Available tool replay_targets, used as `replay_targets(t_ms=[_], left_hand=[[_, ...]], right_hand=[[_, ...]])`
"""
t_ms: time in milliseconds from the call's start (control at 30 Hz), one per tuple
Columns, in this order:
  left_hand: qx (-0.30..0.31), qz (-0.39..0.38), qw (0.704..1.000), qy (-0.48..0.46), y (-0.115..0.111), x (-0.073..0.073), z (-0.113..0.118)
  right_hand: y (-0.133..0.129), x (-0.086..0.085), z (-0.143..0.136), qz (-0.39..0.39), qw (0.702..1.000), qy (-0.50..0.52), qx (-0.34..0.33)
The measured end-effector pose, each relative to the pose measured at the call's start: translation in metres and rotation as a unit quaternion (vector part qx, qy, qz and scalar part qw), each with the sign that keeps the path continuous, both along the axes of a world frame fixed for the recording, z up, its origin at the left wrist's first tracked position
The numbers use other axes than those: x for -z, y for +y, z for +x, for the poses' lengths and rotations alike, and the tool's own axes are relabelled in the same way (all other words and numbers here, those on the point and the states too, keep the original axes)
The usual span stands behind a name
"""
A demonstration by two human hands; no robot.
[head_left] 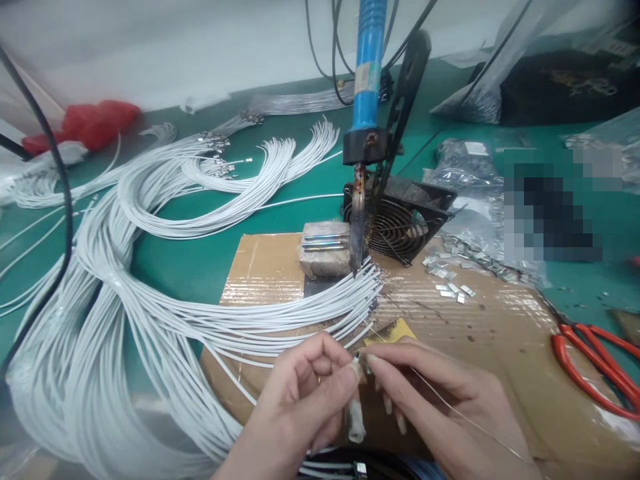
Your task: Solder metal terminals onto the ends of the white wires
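Pinching a small piece [363,364] too tiny to make out, the left hand [307,393] and the right hand [440,400] meet low in the view, above the cardboard [505,373]. On each, the thumb and forefinger close narrowly on it, the fingertips almost touching. A thin wire [484,432] crosses the right hand, slanting down toward the right; its hold there is unclear.

Room is tight ahead and to the left: the trimmed ends of the white cables [295,310] fan out just beyond the left hand, and their thick bundle spills over the cardboard's left edge onto the green worktop [195,263]. Above those ends hangs the blue-handled soldering iron [369,87], tip down, beside a block [324,265] and in front of a black fan [400,223], which together close off the middle. A yellow piece [401,330] lies just past the right fingers.

The widest open room is right of the right hand, where cardboard stretches to the red-handled tool [603,363] overhanging its right edge. Farther back, loose metal pieces [468,291] scatter near the cardboard's far edge, with plastic bags [470,200] beyond.
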State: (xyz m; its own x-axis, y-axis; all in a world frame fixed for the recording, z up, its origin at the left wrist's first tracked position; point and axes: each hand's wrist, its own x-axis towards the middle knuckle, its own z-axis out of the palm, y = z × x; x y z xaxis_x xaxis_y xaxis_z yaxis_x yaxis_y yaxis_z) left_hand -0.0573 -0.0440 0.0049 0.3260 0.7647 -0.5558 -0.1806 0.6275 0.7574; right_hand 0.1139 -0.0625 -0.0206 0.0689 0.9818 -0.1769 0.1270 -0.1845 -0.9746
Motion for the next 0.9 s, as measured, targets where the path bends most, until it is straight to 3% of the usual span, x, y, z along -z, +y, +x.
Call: replay_targets(t_ms=[100, 267, 433, 667, 900], left_hand=[[0.011, -0.006, 1.000, 0.000, -0.001, 0.000, 0.000], [0.025, -0.011, 1.000, 0.013, 0.000, -0.002, 0.000], [0.015, -0.013, 1.000, 0.004, 0.000, -0.003, 0.000], [0.014, 0.024, 0.999, 0.033, 0.000, -0.005, 0.003], [0.026, 0.010, 0.997, 0.065, 0.001, -0.006, 0.005]], right_hand=[[0.002, -0.001, -0.001, -0.020, 0.999, 0.026, 0.018], [0.000, 0.001, 0.001, -0.054, 0.996, 0.069, -0.028], [0.000, -0.003, 0.001, -0.036, 0.998, 0.056, 0.022], [0.004, -0.012, 0.000, -0.035, 0.997, 0.060, 0.028], [-0.006, -0.006, 0.003, -0.156, 0.975, 0.157, 0.026]])
